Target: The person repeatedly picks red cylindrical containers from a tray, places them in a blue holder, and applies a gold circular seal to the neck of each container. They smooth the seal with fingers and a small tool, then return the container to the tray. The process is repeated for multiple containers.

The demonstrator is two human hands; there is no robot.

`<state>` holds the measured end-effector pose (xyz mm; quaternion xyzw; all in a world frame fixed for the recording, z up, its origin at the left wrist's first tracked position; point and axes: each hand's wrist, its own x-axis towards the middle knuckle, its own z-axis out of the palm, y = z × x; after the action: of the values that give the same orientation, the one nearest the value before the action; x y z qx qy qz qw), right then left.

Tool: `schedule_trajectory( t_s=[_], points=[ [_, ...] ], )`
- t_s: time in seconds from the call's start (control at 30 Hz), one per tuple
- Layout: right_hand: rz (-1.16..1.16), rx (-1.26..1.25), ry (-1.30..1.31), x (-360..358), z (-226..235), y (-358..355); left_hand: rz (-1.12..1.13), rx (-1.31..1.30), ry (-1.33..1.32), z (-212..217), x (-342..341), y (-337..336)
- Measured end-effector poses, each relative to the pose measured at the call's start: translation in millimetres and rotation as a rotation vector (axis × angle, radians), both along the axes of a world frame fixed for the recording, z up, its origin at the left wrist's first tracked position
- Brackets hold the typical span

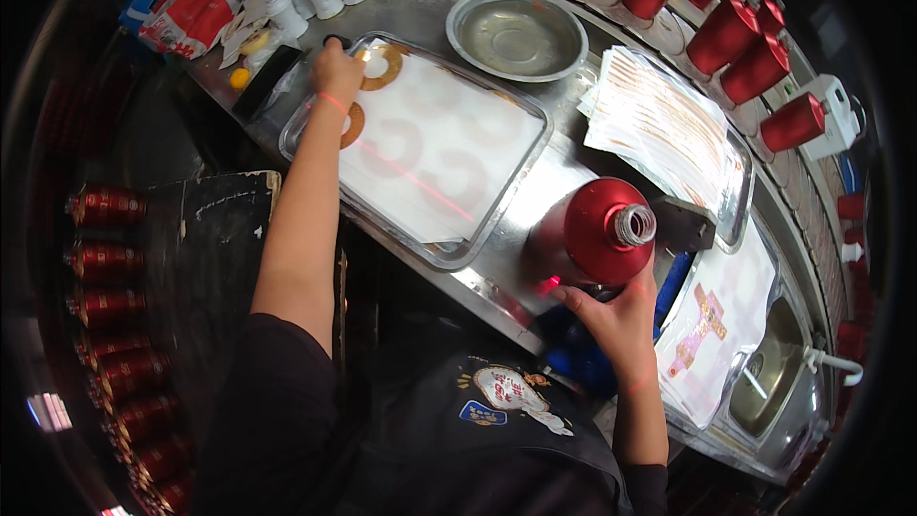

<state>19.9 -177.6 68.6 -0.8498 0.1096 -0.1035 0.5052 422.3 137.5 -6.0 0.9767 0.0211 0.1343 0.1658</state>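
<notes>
Head view: round metal basin and printed paper sheets lie beyond a glossy red bottle — right hand clasping it; left hand, over a metal tray — grip unclear.

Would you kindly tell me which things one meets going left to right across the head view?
Row of red bottles → left hand → uncapped red bottle → metal sink.

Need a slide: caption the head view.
Right hand holds glossy red cylindrical bottle; left hand at edge of rectangular metal tray.
</notes>
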Motion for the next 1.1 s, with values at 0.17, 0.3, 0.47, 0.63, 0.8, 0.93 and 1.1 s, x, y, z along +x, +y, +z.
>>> schedule_trajectory(
  t_s=[0.17,0.3,0.47,0.63,0.8,0.93,1.1],
  points=[
    [-0.163,-0.038,-0.045,-24,4,10,0.059,0.071,-0.128,17,-9,-6],
    [-0.26,0.116,-0.145,-56,12,26,-0.052,-0.088,-0.106,46,-50,-28],
    [0.05,0.234,-0.063,-54,11,61,-0.253,-0.732,0.004,84,-144,-67],
    [0.179,0.851,0.148,-26,-4,99,-0.329,-1.24,0.204,122,-267,-95],
    [0.118,1.214,0.081,-43,4,112,-0.432,-1.482,0.339,146,-332,-96],
    [-0.043,1.212,-0.019,-64,18,109,-0.477,-1.551,0.442,150,-351,-97],
    [-0.218,1.053,-0.114,-76,23,93,-0.534,-1.572,0.469,147,-366,-108]
  ],
)
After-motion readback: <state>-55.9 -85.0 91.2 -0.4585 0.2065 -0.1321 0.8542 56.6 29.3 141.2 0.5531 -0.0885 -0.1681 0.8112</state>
